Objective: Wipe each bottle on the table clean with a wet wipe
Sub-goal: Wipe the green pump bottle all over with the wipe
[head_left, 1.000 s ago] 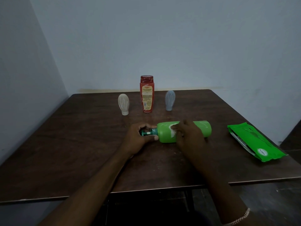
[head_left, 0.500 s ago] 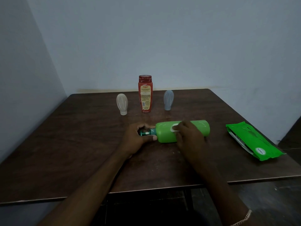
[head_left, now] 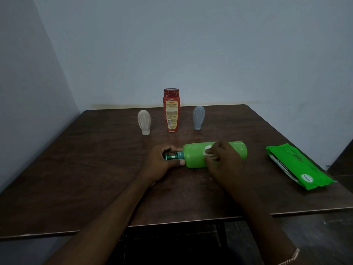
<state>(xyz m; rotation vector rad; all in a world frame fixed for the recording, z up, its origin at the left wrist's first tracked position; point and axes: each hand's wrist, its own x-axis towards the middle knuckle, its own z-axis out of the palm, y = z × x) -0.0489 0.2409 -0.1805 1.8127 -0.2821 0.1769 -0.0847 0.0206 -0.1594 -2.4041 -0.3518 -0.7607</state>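
So the green pump bottle (head_left: 196, 156) is lying on its side on the dark wooden tabletop (head_left: 95, 169), pump end pointing toward the left hand (head_left: 162, 162). That hand's fingers (head_left: 168, 148) are curled shut around the dark green pump neck (head_left: 174, 156), thumb pressed along the near side, pinning the bottle down. The right hand (head_left: 223, 161) sits on top of the bottle's middle, fingers bent down and closed on a white wet wipe (head_left: 208, 152), with just a bit of it peeking out on the left side of the hand, flat against the green plastic. Beyond the fingers, toward the wall, three more are standing upright in a row: a clear squeeze bottle (head_left: 144, 121), a red shampoo bottle (head_left: 171, 109) and a greyish-blue squeeze bottle (head_left: 198, 117), the squeeze ones resting on their caps. Well off to the right of the right hand there's a green wet wipe pack (head_left: 299, 167) lying flat near the tabletop edge.
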